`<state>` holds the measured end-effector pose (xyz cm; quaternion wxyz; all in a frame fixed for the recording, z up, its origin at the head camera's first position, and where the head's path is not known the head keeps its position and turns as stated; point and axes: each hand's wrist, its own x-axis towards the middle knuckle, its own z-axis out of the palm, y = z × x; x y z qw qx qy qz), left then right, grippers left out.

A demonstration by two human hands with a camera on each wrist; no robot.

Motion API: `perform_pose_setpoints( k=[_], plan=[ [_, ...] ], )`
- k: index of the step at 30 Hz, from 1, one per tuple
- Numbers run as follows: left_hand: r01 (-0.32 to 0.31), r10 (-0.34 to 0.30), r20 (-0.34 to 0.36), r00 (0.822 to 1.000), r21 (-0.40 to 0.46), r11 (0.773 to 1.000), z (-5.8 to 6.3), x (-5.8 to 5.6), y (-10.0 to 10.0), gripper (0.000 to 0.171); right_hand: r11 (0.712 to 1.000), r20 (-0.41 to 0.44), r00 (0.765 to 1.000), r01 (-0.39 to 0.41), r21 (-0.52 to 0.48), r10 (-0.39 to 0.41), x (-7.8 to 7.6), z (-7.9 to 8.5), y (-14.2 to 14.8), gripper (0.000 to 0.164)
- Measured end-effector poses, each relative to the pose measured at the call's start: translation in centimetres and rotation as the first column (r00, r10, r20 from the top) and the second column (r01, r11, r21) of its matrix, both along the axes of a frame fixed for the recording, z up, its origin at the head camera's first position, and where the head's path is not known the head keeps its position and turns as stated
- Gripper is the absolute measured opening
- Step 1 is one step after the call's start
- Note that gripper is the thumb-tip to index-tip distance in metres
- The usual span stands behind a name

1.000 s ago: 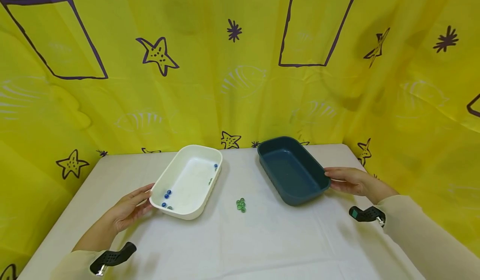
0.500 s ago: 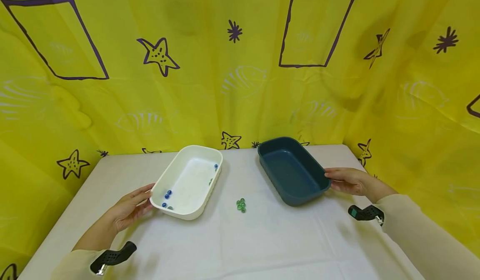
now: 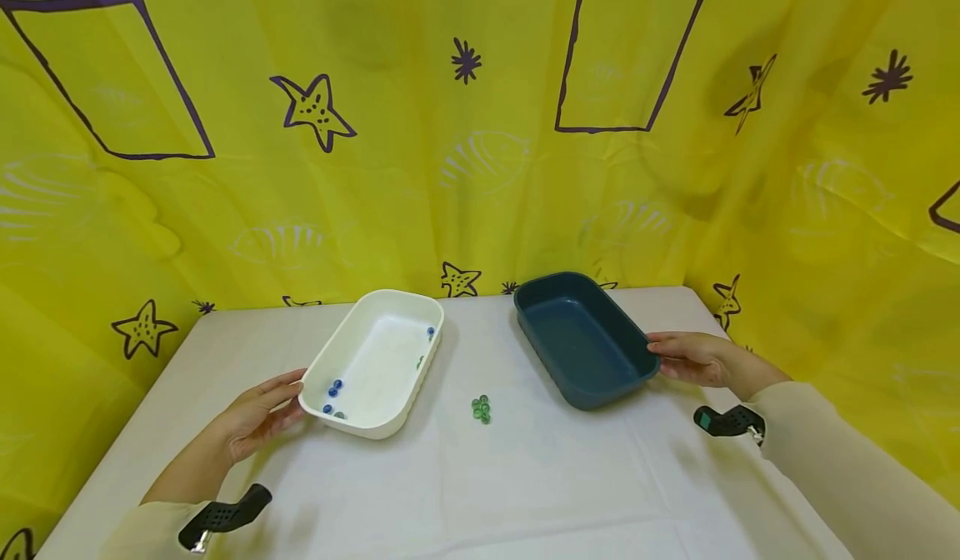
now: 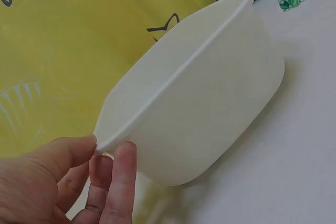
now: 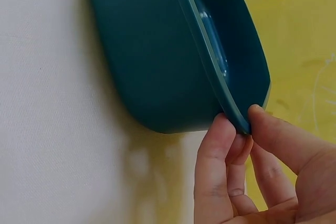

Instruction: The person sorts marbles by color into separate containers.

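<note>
At left, a white rectangular tub (image 3: pixel 378 360) holds several blue marbles (image 3: pixel 333 392), most of them grouped near its front left corner. My left hand (image 3: pixel 258 414) pinches the rim of this tub between thumb and fingers, as the left wrist view (image 4: pixel 100 177) shows up close. On the other side stands a dark teal tub (image 3: pixel 581 343) of similar shape, with nothing visible inside. Its right rim is pinched by my right hand (image 3: pixel 693 358), thumb over the edge and fingers under it. Between the tubs, a small cluster of green marbles (image 3: pixel 481 408) lies on the table.
A white cloth covers the table (image 3: pixel 540 493). Behind it and along both sides hangs a yellow curtain (image 3: pixel 390 210) printed with starfish and fish. Black straps (image 3: pixel 225 517) with camera mounts sit on both wrists.
</note>
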<state>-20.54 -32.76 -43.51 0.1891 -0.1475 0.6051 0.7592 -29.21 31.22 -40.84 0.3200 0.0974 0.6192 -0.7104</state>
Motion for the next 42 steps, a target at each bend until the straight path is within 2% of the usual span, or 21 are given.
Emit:
perform_pose_setpoints(
  k=[3,10,16,21,27,31,37,42],
  plan=[
    [0.0,0.0,-0.004,1.0,-0.008,1.0,0.1,0.1,-0.1,0.021,1.0,0.001,1.0,0.008,0.013,-0.008,0.0,0.0,0.0,0.026],
    [0.037,-0.043,-0.075,0.996,-0.075,0.996,0.4,0.9,-0.6,0.022,1.0,0.006,1.0,0.014,0.025,-0.014,-0.1,0.0,0.0,0.028],
    [0.047,-0.055,-0.106,0.993,-0.074,0.996,1.6,2.1,-0.1,0.022,0.999,0.012,1.0,0.02,0.028,-0.02,0.0,0.0,0.0,0.026],
    [0.103,-0.113,-0.122,0.986,-0.084,0.991,2.8,2.9,1.6,0.018,1.0,0.015,1.0,0.015,0.023,-0.015,0.0,0.0,0.1,0.024],
    [0.211,-0.221,-0.159,0.962,-0.077,0.974,3.7,3.4,4.3,0.016,1.0,0.023,0.999,0.024,0.017,-0.024,0.0,-0.1,0.1,0.027],
    [0.234,-0.251,-0.152,0.956,-0.12,0.965,4.2,3.6,6.3,0.021,0.999,0.024,0.999,0.032,0.021,-0.032,0.0,-0.1,-0.1,0.027],
    [0.26,-0.291,-0.16,0.943,-0.192,0.946,4.1,3.5,8.9,0.045,0.999,0.027,0.999,0.042,0.03,-0.043,0.0,-0.2,-0.2,0.026],
    [0.258,-0.297,-0.174,0.939,-0.217,0.942,3.6,3.5,10.7,0.048,0.999,0.023,0.999,0.032,0.001,-0.032,0.1,-0.2,-0.2,0.026]
  ],
)
